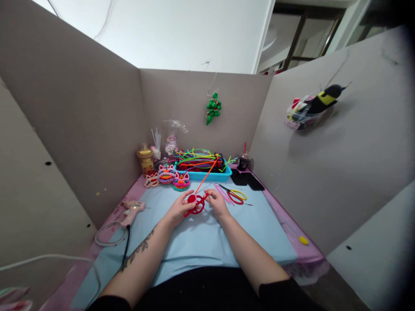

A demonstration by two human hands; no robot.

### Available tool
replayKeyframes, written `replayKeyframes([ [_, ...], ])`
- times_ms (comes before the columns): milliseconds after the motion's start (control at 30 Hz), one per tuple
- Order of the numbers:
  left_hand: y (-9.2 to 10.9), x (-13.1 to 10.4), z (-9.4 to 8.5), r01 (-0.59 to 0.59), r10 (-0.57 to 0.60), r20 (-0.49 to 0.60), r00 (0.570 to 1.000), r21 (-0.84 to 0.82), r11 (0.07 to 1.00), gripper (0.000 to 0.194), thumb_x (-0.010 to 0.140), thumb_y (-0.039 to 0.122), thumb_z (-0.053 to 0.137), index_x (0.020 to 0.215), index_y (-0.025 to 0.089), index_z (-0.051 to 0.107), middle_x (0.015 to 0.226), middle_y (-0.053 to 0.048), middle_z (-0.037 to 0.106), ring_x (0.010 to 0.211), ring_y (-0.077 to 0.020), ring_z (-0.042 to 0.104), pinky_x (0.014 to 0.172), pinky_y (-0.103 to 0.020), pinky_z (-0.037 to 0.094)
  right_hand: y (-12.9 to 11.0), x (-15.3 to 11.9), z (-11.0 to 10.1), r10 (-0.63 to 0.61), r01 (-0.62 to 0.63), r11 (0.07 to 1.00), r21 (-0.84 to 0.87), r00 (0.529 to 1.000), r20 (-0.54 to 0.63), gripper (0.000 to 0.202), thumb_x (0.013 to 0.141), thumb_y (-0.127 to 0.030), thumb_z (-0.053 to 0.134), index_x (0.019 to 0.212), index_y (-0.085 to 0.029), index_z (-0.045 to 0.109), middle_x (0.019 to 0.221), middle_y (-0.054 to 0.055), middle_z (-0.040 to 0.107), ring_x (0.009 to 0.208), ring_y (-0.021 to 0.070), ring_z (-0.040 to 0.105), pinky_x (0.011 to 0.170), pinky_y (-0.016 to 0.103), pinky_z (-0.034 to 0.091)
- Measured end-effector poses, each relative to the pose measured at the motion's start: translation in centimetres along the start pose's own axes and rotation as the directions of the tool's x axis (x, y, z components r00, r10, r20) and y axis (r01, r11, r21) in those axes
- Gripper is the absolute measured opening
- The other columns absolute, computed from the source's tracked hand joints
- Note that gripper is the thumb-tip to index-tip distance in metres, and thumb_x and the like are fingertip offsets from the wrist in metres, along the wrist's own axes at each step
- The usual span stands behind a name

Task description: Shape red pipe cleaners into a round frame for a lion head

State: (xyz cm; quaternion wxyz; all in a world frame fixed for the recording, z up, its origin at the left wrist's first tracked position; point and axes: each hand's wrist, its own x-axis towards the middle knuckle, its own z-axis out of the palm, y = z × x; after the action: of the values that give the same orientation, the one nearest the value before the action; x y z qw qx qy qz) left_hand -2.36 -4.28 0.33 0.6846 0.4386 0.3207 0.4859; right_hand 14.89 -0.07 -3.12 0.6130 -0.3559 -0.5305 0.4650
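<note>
Between my two hands, above the blue cloth, is a red pipe-cleaner piece [198, 211] bent into loops, with a solid red round part at its left. My left hand [180, 208] is closed on the left side of it, thumb over the front. At the right, my right hand [217, 203] pinches a red end of the same piece. An orange pipe cleaner [206, 176] slants up from just behind the piece toward the tray; whether it is attached I cannot tell. Scissors [234, 195] with red and yellow handles lie right of my right hand, beside pink pipe cleaners [223, 193].
A blue tray [205, 176] heaped with coloured pipe cleaners stands at the back. Left of it sit several fuzzy animal-face pieces [167, 174]. A pink glue gun [132, 213] with its cable lies at left. Black pads [247, 179] and a dark cup [244, 161] are at back right. Grey panels enclose three sides.
</note>
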Motion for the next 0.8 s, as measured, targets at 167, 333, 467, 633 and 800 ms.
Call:
replayKeyframes([
  [167,0.1,-0.1,0.2,0.014,-0.013,0.010,1.000,-0.041,0.999,0.087,0.057,0.023,0.080,0.131,0.013,0.035,0.080,-0.009,0.070,0.071,-0.0197,0.066,0.071,-0.030,0.047,0.1,-0.5,0.6,0.006,-0.001,1.000,-0.029,0.988,0.154,0.014,0.061,-0.034,0.072,0.065,-0.021,0.066,0.097,0.004,0.057,0.096,0.0213,0.052,0.088,0.033,0.039],
  [333,-0.2,0.1,-0.1,-0.002,0.002,-0.003,1.000,-0.044,0.999,0.082,0.056,0.022,0.080,0.127,0.013,0.040,0.083,-0.009,0.069,0.069,-0.0166,0.065,0.068,-0.027,0.046,-0.1,-0.6,0.6,-0.057,0.074,0.993,-0.090,0.982,0.178,0.015,0.067,-0.037,0.068,0.072,-0.022,0.068,0.100,0.005,0.057,0.099,0.0214,0.052,0.090,0.034,0.038],
  [467,-0.3,0.2,-0.2,-0.024,0.023,-0.013,1.000,-0.049,0.999,0.081,0.058,0.022,0.079,0.128,0.013,0.038,0.084,-0.008,0.068,0.070,-0.0164,0.065,0.071,-0.028,0.046,-0.4,-0.7,0.5,-0.128,0.142,0.983,-0.113,0.984,0.125,0.016,0.069,-0.035,0.067,0.079,-0.023,0.066,0.098,0.005,0.056,0.097,0.0209,0.052,0.081,0.031,0.043],
  [633,-0.1,0.2,-0.1,-0.029,0.028,-0.035,0.999,-0.045,0.999,0.081,0.059,0.020,0.078,0.128,0.012,0.037,0.079,-0.006,0.068,0.065,-0.0143,0.064,0.066,-0.026,0.046,-0.7,-0.8,0.5,-0.178,0.177,0.964,-0.200,0.984,0.014,0.012,0.068,-0.031,0.067,0.075,-0.021,0.064,0.094,0.005,0.056,0.090,0.0203,0.054,0.069,0.029,0.044],
  [800,0.0,0.2,0.0,-0.019,0.016,-0.047,0.999,-0.057,0.998,0.080,0.058,0.019,0.078,0.127,0.012,0.038,0.078,-0.006,0.068,0.064,-0.0145,0.063,0.066,-0.027,0.048,-1.0,-1.0,0.8,-0.206,0.201,0.942,-0.268,0.978,0.010,0.007,0.070,-0.028,0.063,0.072,-0.021,0.063,0.090,0.005,0.057,0.087,0.0193,0.053,0.068,0.028,0.043],
])
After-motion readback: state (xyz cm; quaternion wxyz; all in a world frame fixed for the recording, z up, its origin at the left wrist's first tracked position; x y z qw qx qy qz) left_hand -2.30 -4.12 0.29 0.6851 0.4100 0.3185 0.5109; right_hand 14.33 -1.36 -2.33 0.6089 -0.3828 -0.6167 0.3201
